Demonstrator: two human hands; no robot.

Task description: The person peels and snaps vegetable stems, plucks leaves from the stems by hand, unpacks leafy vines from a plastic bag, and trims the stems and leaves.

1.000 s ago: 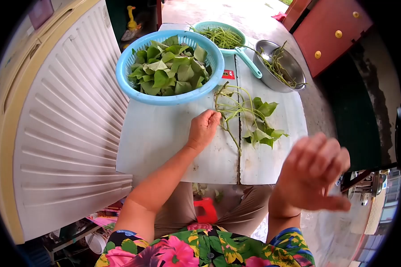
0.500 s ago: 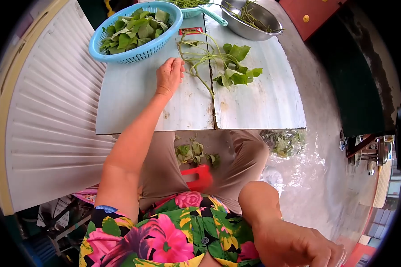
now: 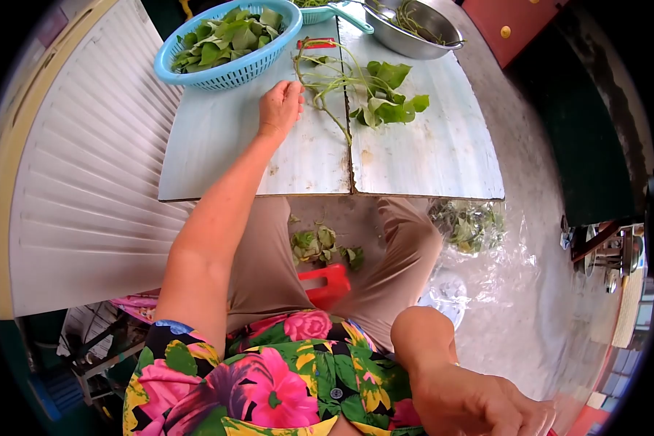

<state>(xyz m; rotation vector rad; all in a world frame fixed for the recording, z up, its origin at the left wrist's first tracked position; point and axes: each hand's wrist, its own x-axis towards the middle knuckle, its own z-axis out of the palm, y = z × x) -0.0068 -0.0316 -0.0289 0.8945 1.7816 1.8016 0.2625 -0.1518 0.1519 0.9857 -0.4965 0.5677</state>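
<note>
My left hand (image 3: 280,107) rests on the table in a loose fist, right beside the stems of a leafy green vine (image 3: 389,109). Nothing shows sticking out of its fingers; whether they touch the nearest stem I cannot tell. My right hand (image 3: 487,403) is raised close to my chest at the lower right. Its fingers are curled, and their tips run toward the frame's edge. A sliver of red shows by those fingertips, too little to name. Up and to the left of my left hand stands a blue plastic basket (image 3: 232,75) full of picked leaves (image 3: 229,38).
A metal bowl (image 3: 414,45) with thin stems stands at the table's back right, beside a green-handled colander (image 3: 352,19). A small red packet (image 3: 317,43) lies behind the vine. Under the table (image 3: 429,167) are dropped leaves (image 3: 315,245) and a plastic bag of greens (image 3: 472,224).
The view has tilted slightly, so the table and its things sit a little higher. My left hand keeps its place by the vine. My right hand has shifted only slightly.
</note>
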